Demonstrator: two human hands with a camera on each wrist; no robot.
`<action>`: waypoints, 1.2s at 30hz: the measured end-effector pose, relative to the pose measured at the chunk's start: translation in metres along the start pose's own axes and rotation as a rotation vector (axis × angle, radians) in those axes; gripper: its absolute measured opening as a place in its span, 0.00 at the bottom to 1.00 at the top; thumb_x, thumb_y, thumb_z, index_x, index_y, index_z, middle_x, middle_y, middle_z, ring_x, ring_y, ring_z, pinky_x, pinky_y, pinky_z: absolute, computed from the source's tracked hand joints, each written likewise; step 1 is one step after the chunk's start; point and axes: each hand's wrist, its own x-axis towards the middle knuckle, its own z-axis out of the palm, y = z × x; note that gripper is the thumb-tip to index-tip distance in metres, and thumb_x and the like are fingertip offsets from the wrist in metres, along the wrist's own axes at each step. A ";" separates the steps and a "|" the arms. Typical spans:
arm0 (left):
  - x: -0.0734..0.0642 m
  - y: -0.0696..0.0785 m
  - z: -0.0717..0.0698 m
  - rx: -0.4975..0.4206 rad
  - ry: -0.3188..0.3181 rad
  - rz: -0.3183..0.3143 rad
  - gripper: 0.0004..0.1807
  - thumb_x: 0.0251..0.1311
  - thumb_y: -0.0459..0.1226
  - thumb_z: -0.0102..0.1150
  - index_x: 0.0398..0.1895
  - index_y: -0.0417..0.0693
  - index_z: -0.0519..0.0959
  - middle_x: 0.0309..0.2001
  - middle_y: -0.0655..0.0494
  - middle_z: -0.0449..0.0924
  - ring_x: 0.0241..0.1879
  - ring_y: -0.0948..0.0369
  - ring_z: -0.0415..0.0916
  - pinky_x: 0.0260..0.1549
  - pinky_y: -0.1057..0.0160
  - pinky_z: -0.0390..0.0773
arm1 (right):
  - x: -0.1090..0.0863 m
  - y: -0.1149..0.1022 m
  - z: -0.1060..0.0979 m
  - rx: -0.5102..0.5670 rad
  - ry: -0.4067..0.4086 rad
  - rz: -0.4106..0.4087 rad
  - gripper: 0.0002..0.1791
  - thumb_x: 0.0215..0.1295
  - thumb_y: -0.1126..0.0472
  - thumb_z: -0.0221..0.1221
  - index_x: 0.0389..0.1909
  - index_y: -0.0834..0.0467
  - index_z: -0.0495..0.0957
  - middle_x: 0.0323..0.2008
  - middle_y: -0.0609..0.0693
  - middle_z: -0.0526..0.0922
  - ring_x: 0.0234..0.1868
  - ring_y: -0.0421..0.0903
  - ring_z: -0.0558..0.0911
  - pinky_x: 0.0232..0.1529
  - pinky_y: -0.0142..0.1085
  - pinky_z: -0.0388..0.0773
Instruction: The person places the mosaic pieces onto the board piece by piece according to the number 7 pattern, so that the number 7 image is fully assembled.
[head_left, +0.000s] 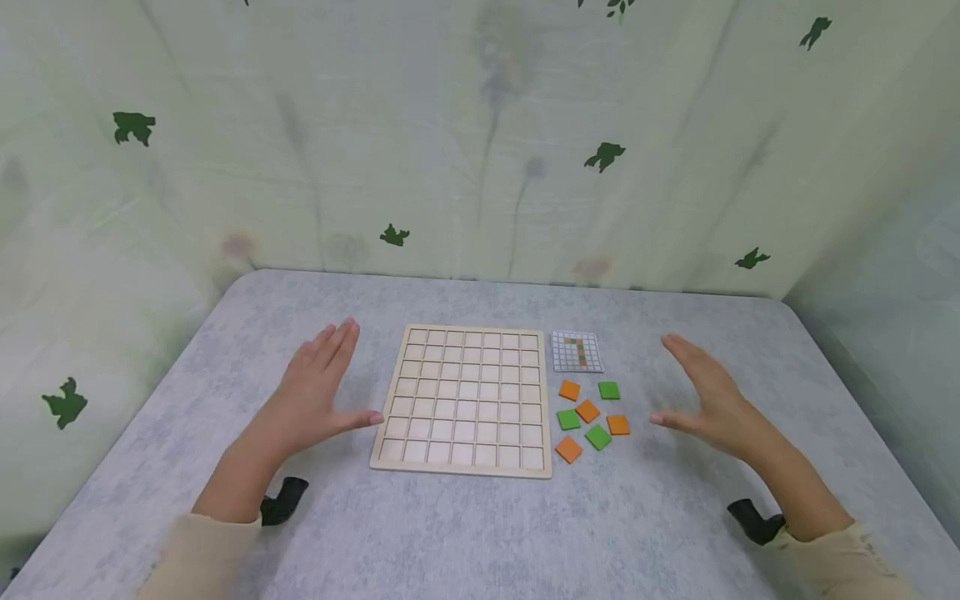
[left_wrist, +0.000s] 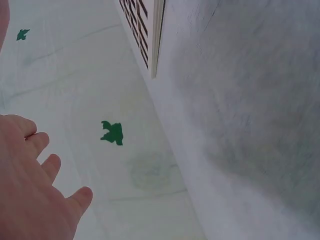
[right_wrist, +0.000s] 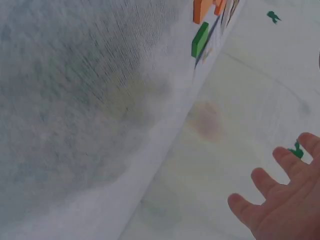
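A wooden grid board [head_left: 467,400] with square recesses lies on the table. Just right of it are several loose orange tiles [head_left: 568,450] and 3 green tiles [head_left: 597,437]. Behind these tiles lies a small pattern card [head_left: 577,352] printed with a grid and coloured squares. My left hand [head_left: 313,390] is held left of the board, fingers extended and thumb spread toward its left edge; whether the thumb touches it I cannot tell. To the right of the tiles, my right hand [head_left: 708,398] has its fingers extended and thumb apart. Neither hand holds anything.
The grey mottled table [head_left: 420,533] extends to a pale curtain [head_left: 450,150] with green bird shapes, which surrounds the back and sides. A black strap piece [head_left: 285,500] shows at the left wrist and another black piece [head_left: 753,521] at the right.
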 end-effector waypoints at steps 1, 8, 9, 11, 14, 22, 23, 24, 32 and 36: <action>-0.001 0.002 0.004 -0.031 -0.002 0.001 0.63 0.42 0.65 0.58 0.70 0.45 0.33 0.70 0.46 0.35 0.67 0.47 0.33 0.59 0.43 0.39 | -0.001 -0.001 0.003 0.043 -0.022 0.016 0.56 0.45 0.49 0.69 0.70 0.57 0.45 0.66 0.63 0.49 0.64 0.63 0.50 0.54 0.62 0.49; -0.010 0.020 0.028 -0.329 -0.044 -0.056 0.67 0.36 0.56 0.69 0.70 0.47 0.33 0.69 0.44 0.36 0.66 0.45 0.35 0.55 0.39 0.46 | -0.005 -0.003 0.030 0.242 -0.132 0.116 0.47 0.48 0.51 0.66 0.67 0.59 0.53 0.63 0.60 0.58 0.59 0.60 0.61 0.52 0.57 0.60; -0.011 0.022 0.031 -0.371 -0.052 -0.071 0.67 0.35 0.55 0.71 0.70 0.48 0.33 0.69 0.44 0.36 0.66 0.45 0.34 0.55 0.38 0.47 | -0.005 -0.002 0.033 0.264 -0.136 0.107 0.46 0.49 0.52 0.66 0.66 0.60 0.55 0.62 0.61 0.59 0.57 0.60 0.63 0.51 0.57 0.62; -0.013 0.026 0.036 -0.429 -0.070 -0.094 0.67 0.35 0.54 0.71 0.71 0.49 0.33 0.69 0.45 0.35 0.66 0.45 0.33 0.54 0.37 0.47 | -0.006 0.000 0.040 0.290 -0.144 0.089 0.42 0.50 0.53 0.66 0.64 0.62 0.58 0.60 0.62 0.63 0.54 0.59 0.67 0.50 0.55 0.64; -0.015 0.026 0.041 -0.483 -0.100 -0.122 0.66 0.35 0.53 0.72 0.71 0.49 0.34 0.69 0.45 0.35 0.66 0.44 0.33 0.54 0.36 0.47 | -0.007 0.005 0.048 0.315 -0.159 0.073 0.37 0.51 0.55 0.65 0.61 0.64 0.62 0.57 0.61 0.67 0.52 0.57 0.70 0.49 0.52 0.65; -0.018 0.008 0.055 -0.543 -0.168 -0.125 0.62 0.36 0.54 0.71 0.70 0.40 0.43 0.68 0.41 0.41 0.66 0.44 0.36 0.56 0.39 0.46 | -0.006 0.010 0.058 0.324 -0.184 0.138 0.25 0.53 0.57 0.64 0.53 0.60 0.73 0.53 0.54 0.70 0.55 0.53 0.67 0.54 0.49 0.62; -0.019 0.006 0.056 -0.547 -0.174 -0.121 0.62 0.36 0.54 0.70 0.69 0.39 0.44 0.68 0.41 0.42 0.66 0.44 0.37 0.56 0.40 0.46 | -0.006 0.009 0.058 0.313 -0.181 0.129 0.24 0.53 0.58 0.64 0.52 0.60 0.74 0.52 0.54 0.70 0.55 0.53 0.68 0.54 0.49 0.62; -0.019 0.004 0.057 -0.546 -0.181 -0.118 0.62 0.36 0.54 0.70 0.69 0.39 0.45 0.68 0.41 0.43 0.66 0.44 0.37 0.56 0.40 0.45 | -0.005 0.009 0.058 0.303 -0.175 0.120 0.22 0.53 0.59 0.64 0.50 0.59 0.75 0.51 0.54 0.70 0.54 0.52 0.68 0.53 0.49 0.63; -0.013 -0.001 0.052 -0.455 -0.278 -0.114 0.61 0.35 0.58 0.68 0.69 0.41 0.48 0.67 0.40 0.46 0.64 0.42 0.40 0.56 0.41 0.48 | -0.001 0.005 0.055 0.243 -0.178 0.130 0.13 0.54 0.62 0.63 0.41 0.57 0.76 0.46 0.52 0.71 0.48 0.51 0.70 0.50 0.49 0.66; -0.011 -0.003 0.050 -0.449 -0.307 -0.109 0.60 0.35 0.56 0.69 0.69 0.40 0.49 0.66 0.40 0.46 0.64 0.42 0.40 0.55 0.40 0.49 | 0.005 -0.002 0.048 0.219 -0.192 0.143 0.15 0.55 0.60 0.62 0.44 0.58 0.75 0.43 0.49 0.75 0.44 0.48 0.73 0.46 0.47 0.69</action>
